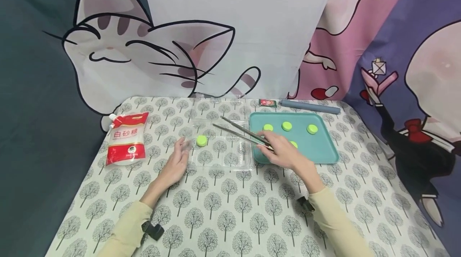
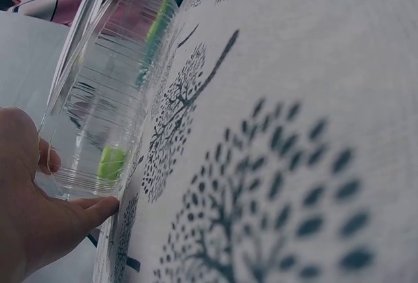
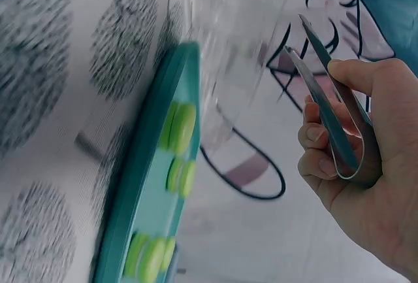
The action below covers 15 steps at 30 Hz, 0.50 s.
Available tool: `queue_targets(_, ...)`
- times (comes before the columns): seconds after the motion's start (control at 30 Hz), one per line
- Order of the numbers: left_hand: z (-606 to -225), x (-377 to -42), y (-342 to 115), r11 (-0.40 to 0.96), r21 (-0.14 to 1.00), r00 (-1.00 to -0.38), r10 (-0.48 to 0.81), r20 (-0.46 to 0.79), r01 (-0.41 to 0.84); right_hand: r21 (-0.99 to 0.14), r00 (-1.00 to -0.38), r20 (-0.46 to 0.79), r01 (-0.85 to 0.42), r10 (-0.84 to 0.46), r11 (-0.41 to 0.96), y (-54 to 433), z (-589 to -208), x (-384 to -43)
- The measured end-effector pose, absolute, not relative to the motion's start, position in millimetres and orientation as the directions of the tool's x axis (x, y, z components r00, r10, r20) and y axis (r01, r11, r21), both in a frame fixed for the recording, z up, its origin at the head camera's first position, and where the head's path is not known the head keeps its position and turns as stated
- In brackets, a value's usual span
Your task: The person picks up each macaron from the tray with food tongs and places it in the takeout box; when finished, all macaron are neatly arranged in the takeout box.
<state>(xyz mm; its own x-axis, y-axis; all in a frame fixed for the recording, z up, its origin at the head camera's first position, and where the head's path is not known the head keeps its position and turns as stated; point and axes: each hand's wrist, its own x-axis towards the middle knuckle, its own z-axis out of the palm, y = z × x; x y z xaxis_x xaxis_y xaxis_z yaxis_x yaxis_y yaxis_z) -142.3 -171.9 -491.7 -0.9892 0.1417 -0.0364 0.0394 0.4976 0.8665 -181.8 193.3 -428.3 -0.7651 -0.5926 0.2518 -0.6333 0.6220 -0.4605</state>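
A clear plastic container (image 1: 219, 166) with a raised lid lies in the middle of the table. In its left part sits one bright green macaron (image 1: 201, 141), also visible through the wall in the left wrist view. My left hand (image 1: 176, 161) holds the container's left edge, thumb (image 2: 98, 211) low on the outside near the tablecloth. My right hand (image 1: 281, 151) grips metal tongs (image 1: 239, 130) over the near-left part of the teal tray (image 1: 324, 157). The tongs' tips point left above the container, spread apart with nothing between them. Several green macarons (image 1: 312, 129) rest on the tray.
At the left stands a red and white bag of white sugar (image 1: 127, 139) with a spout. Behind the tray lie a small red and green packet (image 1: 267, 103) and a long grey-blue rod (image 1: 309, 107). Printed curtains hang at the table's back and sides.
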Motion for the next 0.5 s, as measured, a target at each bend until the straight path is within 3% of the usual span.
queue_targets(0.5, -495, -143, -173, 0.495, 0.868, -0.987, 0.153, -0.038, 0.044, -0.437, -0.862, 0.407, -0.475, -0.304, 0.764, 282, -449, -145)
